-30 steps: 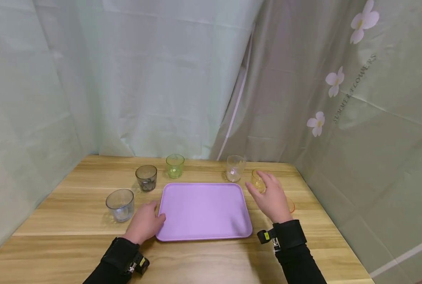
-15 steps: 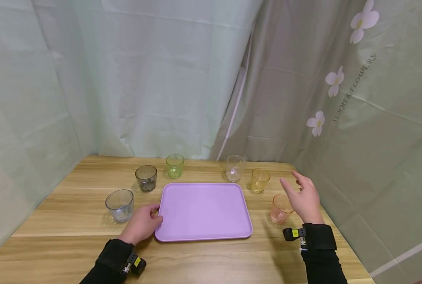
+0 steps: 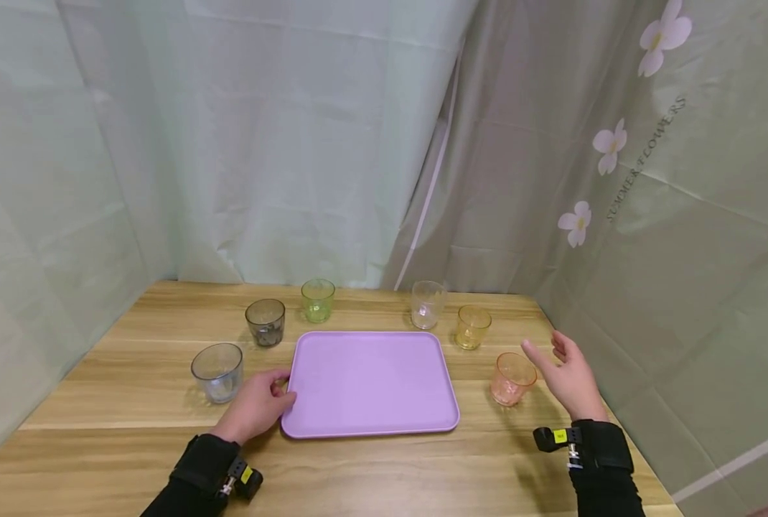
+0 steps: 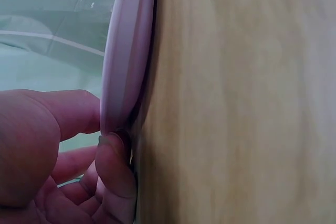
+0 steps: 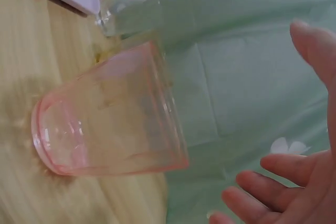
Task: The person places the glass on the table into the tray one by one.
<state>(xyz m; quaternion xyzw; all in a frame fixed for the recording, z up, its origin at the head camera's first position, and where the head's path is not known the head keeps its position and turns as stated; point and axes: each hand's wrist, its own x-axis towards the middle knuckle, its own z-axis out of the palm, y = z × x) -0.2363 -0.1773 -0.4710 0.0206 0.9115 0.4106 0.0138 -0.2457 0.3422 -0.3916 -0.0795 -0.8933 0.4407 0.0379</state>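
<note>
A purple tray (image 3: 372,384) lies flat on the wooden table. My left hand (image 3: 255,403) is at its left edge; in the left wrist view the thumb is on the upper side of the tray's rim (image 4: 123,66) and a fingertip is at its underside, pinching it. To the tray's right stands a pink glass (image 3: 512,380), upright. My right hand (image 3: 568,379) hovers just right of that glass, apart from it, thumb and fingers spread with nothing between them. The right wrist view shows the pink glass (image 5: 113,114) close by, beside the spread fingers (image 5: 262,190).
On the left stand a clear bluish glass (image 3: 219,373), a grey glass (image 3: 266,323) and a green glass (image 3: 318,301). A clear glass (image 3: 428,305) and a yellow glass (image 3: 472,327) stand behind the tray's right side. Curtains (image 3: 293,143) hang behind and beside the table.
My right hand has moved right, from in front of the yellow glass to beyond the pink glass, which now shows fully. The left hand has shifted slightly and stays at the tray's edge.
</note>
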